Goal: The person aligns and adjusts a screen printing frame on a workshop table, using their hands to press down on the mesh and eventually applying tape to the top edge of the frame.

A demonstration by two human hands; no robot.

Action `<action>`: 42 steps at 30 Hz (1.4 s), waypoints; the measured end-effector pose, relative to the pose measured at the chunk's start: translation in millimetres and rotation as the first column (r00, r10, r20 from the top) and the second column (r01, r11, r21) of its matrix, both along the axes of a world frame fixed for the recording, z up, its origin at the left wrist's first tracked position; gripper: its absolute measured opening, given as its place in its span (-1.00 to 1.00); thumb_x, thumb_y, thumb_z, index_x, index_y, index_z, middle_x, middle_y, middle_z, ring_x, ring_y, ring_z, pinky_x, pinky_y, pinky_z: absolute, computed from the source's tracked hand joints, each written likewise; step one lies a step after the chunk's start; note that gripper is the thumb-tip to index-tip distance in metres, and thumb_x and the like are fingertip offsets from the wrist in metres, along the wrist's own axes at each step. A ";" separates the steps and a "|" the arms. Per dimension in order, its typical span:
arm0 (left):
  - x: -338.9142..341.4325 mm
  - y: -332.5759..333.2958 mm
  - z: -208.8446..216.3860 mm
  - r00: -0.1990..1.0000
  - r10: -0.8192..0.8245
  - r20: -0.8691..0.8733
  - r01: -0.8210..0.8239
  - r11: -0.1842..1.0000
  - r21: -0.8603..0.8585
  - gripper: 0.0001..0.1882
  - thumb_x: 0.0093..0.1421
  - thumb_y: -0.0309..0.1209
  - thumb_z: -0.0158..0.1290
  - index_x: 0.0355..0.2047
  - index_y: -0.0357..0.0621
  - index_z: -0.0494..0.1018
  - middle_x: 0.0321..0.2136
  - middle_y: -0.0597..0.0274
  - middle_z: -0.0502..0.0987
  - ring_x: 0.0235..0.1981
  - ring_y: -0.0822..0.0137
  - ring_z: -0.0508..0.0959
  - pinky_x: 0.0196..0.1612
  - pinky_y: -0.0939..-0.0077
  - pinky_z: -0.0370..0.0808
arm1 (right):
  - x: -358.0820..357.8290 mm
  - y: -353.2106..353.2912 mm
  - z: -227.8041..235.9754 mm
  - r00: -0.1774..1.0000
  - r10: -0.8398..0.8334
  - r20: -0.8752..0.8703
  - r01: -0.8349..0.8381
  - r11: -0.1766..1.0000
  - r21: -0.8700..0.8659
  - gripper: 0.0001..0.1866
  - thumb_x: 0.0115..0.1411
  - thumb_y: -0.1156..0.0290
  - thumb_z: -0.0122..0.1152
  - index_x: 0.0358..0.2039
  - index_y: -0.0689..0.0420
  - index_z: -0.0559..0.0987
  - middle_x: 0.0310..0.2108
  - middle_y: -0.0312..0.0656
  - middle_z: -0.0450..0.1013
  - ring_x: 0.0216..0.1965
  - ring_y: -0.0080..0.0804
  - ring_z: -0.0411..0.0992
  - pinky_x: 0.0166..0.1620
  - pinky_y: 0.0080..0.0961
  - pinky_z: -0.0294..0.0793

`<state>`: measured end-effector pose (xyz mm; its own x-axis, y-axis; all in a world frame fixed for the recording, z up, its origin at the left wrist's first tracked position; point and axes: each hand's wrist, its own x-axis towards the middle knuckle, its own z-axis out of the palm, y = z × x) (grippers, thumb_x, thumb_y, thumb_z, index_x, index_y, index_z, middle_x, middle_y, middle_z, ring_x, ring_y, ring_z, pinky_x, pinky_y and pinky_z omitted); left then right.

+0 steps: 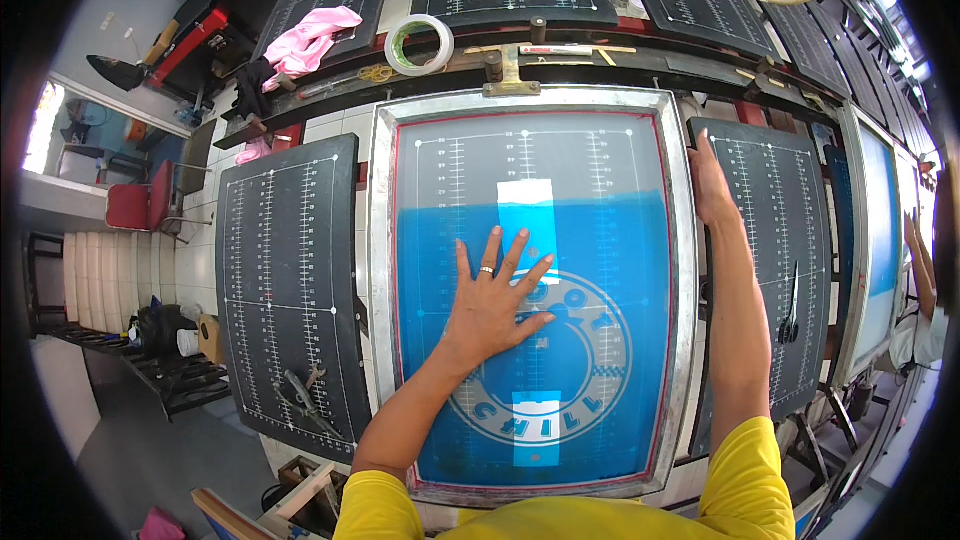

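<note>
In front of me lies a silk-screen printing frame (684, 270) with a metal rim and a mesh coated blue over most of its area. A ring-shaped stencil design (625, 340) shows in the blue coating. My left hand (487, 305) rests on the mesh with its fingers spread, a ring on one finger. Beneath the mesh, two white paper strips (526, 192) show through, one near the top and one near the bottom. My right hand (710, 180) lies along the frame's right outer edge, fingers stretched upward; its grip on the edge is partly hidden.
Black ruled boards flank the frame; pliers or a similar tool (303, 398) lie on the left board (290, 280), scissors (790, 315) on the right board (765, 240). Behind are a tape roll (446, 45), a metal clamp (511, 75) and pink cloth (310, 40). Another person's arm (920, 255) shows far right.
</note>
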<state>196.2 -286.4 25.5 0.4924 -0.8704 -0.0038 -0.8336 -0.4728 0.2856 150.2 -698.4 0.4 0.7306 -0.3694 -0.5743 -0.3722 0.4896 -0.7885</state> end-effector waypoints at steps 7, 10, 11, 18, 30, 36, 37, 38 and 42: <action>-1.6 -2.0 -0.6 1.000 0.000 0.019 0.001 1.000 -0.017 -0.20 0.14 0.31 0.02 0.34 0.33 0.27 0.45 0.11 -0.01 0.46 -0.18 -0.11 0.31 -0.59 -0.30 | -13.3 23.3 14.3 0.989 -0.129 -0.066 0.101 0.941 -0.322 -0.22 0.41 -0.23 -0.24 0.17 0.29 0.44 0.07 -0.03 0.47 0.11 -0.30 0.41 0.19 -0.36 0.34; -2.1 -0.2 -7.2 0.999 0.010 0.036 -0.009 1.000 -0.024 -0.19 0.13 0.29 0.05 0.33 0.32 0.27 0.44 0.10 0.01 0.45 -0.19 -0.08 0.29 -0.63 -0.24 | -54.6 48.2 34.3 0.996 -0.071 -0.054 -0.003 0.577 -0.817 -0.38 0.42 0.01 -0.07 0.19 0.33 0.39 0.14 0.05 0.42 0.20 -0.15 0.36 0.24 -0.29 0.31; -2.8 -0.9 -9.6 0.999 0.005 0.036 -0.004 1.000 -0.028 -0.20 0.13 0.29 0.06 0.33 0.32 0.27 0.44 0.10 0.01 0.44 -0.20 -0.07 0.28 -0.63 -0.21 | -67.4 67.0 45.7 0.998 -0.058 -0.008 0.017 0.414 -0.910 -0.43 0.40 0.10 -0.01 0.20 0.32 0.38 0.16 0.08 0.40 0.21 -0.11 0.35 0.25 -0.27 0.30; -4.5 1.9 -11.7 0.993 0.007 0.117 0.004 0.996 -0.086 -0.22 0.14 0.28 0.06 0.33 0.35 0.28 0.42 0.12 0.07 0.43 -0.19 0.00 0.27 -0.64 -0.12 | -189.6 215.9 96.9 0.876 0.391 -0.283 -0.340 0.084 -0.937 -0.48 0.13 0.44 0.33 0.13 0.20 0.48 0.23 0.04 0.35 0.28 0.02 0.30 0.30 -0.18 0.31; -7.8 3.8 -18.5 0.983 0.008 0.181 0.013 0.993 -0.113 -0.23 0.17 0.32 -0.01 0.33 0.37 0.28 0.43 0.15 0.07 0.44 -0.16 -0.01 0.29 -0.63 -0.15 | -298.4 366.6 84.9 0.476 0.704 -0.527 -0.629 -0.147 -0.764 -0.47 0.29 0.02 0.12 0.15 0.09 0.50 0.35 -0.07 0.19 0.41 -0.14 0.06 0.41 -0.11 0.09; -9.5 5.1 -21.8 0.980 0.010 0.201 0.016 0.992 -0.128 -0.23 0.19 0.34 -0.06 0.33 0.36 0.28 0.43 0.13 0.06 0.43 -0.17 0.00 0.29 -0.63 -0.19 | -306.9 370.9 77.0 0.491 0.683 -0.540 -0.589 -0.197 -0.784 -0.47 0.32 0.03 0.09 0.17 0.09 0.48 0.35 -0.07 0.18 0.41 -0.14 0.05 0.42 -0.11 0.07; -9.2 5.5 -20.1 0.979 0.010 0.204 0.014 0.993 -0.114 -0.23 0.20 0.33 -0.06 0.34 0.37 0.26 0.43 0.12 0.06 0.44 -0.16 -0.01 0.30 -0.61 -0.20 | -306.1 370.3 76.5 0.493 0.684 -0.537 -0.579 -0.203 -0.790 -0.47 0.32 0.03 0.08 0.17 0.09 0.48 0.35 -0.07 0.18 0.41 -0.14 0.05 0.42 -0.10 0.07; -9.4 5.9 -18.2 0.978 0.011 0.208 0.010 0.995 -0.100 -0.23 0.20 0.32 -0.06 0.35 0.38 0.24 0.43 0.11 0.06 0.44 -0.16 -0.02 0.30 -0.60 -0.22 | -306.2 370.8 76.8 0.487 0.680 -0.548 -0.584 -0.214 -0.783 -0.48 0.32 0.04 0.08 0.17 0.09 0.47 0.35 -0.07 0.18 0.40 -0.14 0.06 0.41 -0.10 0.07; -11.0 5.9 -13.9 0.980 0.010 0.200 0.008 0.996 -0.091 -0.23 0.20 0.32 -0.05 0.35 0.35 0.25 0.44 0.11 0.05 0.44 -0.17 -0.02 0.31 -0.60 -0.22 | -307.3 372.1 78.0 0.478 0.674 -0.562 -0.584 -0.234 -0.777 -0.48 0.34 0.06 0.06 0.19 0.10 0.45 0.34 -0.06 0.18 0.40 -0.13 0.07 0.41 -0.09 0.07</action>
